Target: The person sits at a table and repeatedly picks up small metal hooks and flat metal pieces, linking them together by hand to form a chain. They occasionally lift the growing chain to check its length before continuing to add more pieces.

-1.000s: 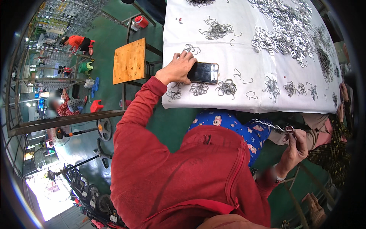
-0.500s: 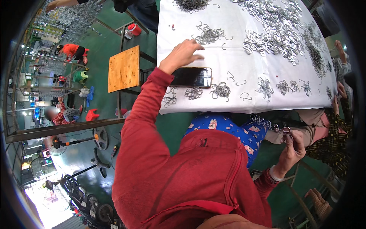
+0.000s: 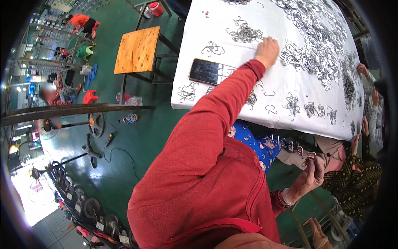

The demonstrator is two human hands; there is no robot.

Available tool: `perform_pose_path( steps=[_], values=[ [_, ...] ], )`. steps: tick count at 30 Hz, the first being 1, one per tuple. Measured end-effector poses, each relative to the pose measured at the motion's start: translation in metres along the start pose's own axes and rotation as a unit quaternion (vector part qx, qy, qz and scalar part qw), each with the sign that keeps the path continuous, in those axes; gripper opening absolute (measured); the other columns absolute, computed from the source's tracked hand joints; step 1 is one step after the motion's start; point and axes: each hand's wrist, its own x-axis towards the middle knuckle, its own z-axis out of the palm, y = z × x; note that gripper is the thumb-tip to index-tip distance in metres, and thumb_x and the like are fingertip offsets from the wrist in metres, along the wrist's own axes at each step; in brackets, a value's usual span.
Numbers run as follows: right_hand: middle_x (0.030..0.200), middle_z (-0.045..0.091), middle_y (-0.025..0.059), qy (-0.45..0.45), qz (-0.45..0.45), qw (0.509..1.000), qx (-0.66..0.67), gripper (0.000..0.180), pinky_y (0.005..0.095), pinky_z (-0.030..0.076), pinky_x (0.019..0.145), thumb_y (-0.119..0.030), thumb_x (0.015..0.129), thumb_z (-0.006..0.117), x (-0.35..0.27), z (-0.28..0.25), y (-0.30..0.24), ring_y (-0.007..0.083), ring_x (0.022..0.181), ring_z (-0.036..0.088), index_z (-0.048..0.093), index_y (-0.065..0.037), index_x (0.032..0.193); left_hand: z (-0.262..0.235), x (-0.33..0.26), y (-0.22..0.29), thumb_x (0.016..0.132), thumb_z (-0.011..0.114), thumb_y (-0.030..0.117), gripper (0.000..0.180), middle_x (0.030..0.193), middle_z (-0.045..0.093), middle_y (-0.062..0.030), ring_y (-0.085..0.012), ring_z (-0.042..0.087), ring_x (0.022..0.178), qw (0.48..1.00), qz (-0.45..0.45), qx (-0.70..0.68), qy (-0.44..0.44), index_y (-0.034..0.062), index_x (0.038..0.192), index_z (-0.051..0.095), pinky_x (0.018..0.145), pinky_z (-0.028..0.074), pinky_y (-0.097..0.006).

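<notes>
My left hand (image 3: 268,51) is over the white-covered table (image 3: 232,62), between a small heap of wire hooks (image 3: 245,34) and a large pile of flat metal buckles (image 3: 311,58). Its fingers are curled down and close together; their tips are hidden. Below the table edge, my right hand (image 3: 310,176) pinches the end buckle of a linked row of metal buckles (image 3: 291,146), which extends up and left over blue patterned cloth. A black phone (image 3: 209,71) lies on the table, partly covered by my left sleeve. Beyond the phone is a small hook cluster (image 3: 213,49).
Small bunches of hooks (image 3: 292,104) lie along the near table edge, and a long dark heap (image 3: 349,85) is at the right. Co-workers' hands (image 3: 363,69) rest by the right edge. A wooden stool (image 3: 137,50) stands left of the table.
My left hand has swung right, from above the phone to beside the hook heap, its fingers now more curled. A hook cluster beyond the phone now shows. My right hand still grips the buckle row.
</notes>
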Motion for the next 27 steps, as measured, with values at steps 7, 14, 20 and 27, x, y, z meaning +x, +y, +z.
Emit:
perform_pose_path(
  steps=[7, 14, 20, 27],
  values=[
    [0.093, 0.061, 0.0123, -0.037, 0.024, 0.998, -0.033, 0.014, 0.0251, 0.046, 0.062, 0.008, 0.085, 0.061, 0.001, 0.009, 0.006, 0.0152, 0.073, 0.056, 0.065, 0.007, 0.098, -0.073, -0.059, 0.104, 0.079, 0.047, -0.005, 0.019, 0.083, 0.065, -0.0228, -0.0389, 0.063, 0.082, 0.898, 0.082, -0.433, -0.015, -0.005, 0.089, 0.063, 0.076, 0.05, -0.046],
    [0.095, 0.065, 0.0114, 0.061, 0.096, 0.993, 0.03, 0.016, 0.023, 0.047, 0.065, 0.007, 0.087, 0.061, -0.003, 0.016, 0.029, 0.0131, 0.076, 0.059, 0.064, 0.006, 0.103, -0.163, -0.129, 0.135, 0.085, 0.065, 0.014, 0.015, 0.08, 0.066, -0.011, -0.025, 0.065, 0.076, 0.765, 0.158, -0.607, -0.149, 0.0, 0.09, 0.066, 0.069, 0.051, -0.036],
    [0.097, 0.065, 0.0102, 0.075, 0.092, 0.992, 0.035, 0.016, 0.023, 0.048, 0.067, 0.009, 0.086, 0.061, -0.006, 0.008, 0.036, 0.013, 0.08, 0.061, 0.064, 0.006, 0.102, -0.158, -0.151, 0.139, 0.082, 0.068, 0.013, 0.01, 0.096, 0.06, -0.0078, -0.0276, 0.056, 0.093, 0.792, 0.195, -0.563, -0.129, 0.0038, 0.083, 0.064, 0.082, 0.046, -0.038],
    [0.096, 0.061, 0.0088, 0.029, 0.033, 0.997, -0.065, 0.013, 0.0239, 0.048, 0.069, 0.012, 0.083, 0.062, -0.009, 0.01, 0.031, 0.013, 0.079, 0.056, 0.065, 0.005, 0.095, -0.149, -0.159, 0.146, 0.083, 0.067, 0.014, 0.01, 0.095, 0.058, -0.0075, -0.028, 0.055, 0.094, 0.812, 0.206, -0.535, -0.111, 0.0045, 0.084, 0.062, 0.082, 0.045, -0.039]
  ],
)
